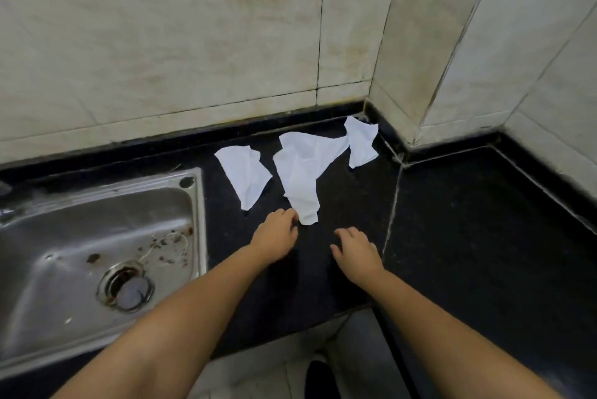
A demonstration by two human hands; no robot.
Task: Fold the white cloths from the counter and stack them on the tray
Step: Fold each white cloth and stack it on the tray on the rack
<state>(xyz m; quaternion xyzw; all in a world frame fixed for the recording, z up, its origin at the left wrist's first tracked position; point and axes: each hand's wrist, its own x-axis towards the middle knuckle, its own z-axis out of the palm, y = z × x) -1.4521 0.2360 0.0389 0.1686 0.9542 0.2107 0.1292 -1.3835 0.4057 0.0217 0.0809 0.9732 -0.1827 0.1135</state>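
Black speckled stone worktop point(468, 237), stainless steel sink point(38, 269) set in at left. Three crumpled white cloths on worktop near back wall: big middle cloth point(302, 169), left cloth point(247, 174), small right cloth point(361, 143). Left hand point(274, 238) fingers loosely curled, tips touching middle cloth's near end. Right hand point(357, 251) fingers relaxed and apart, holding nothing.

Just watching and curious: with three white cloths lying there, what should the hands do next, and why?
Probably the left hand should pinch the near tip of the crumpled middle white cloth and draw it forward on the black stone counter. Its fingertips are already at that tip, the right hand hovers open beside it, and no cloth is folded yet.
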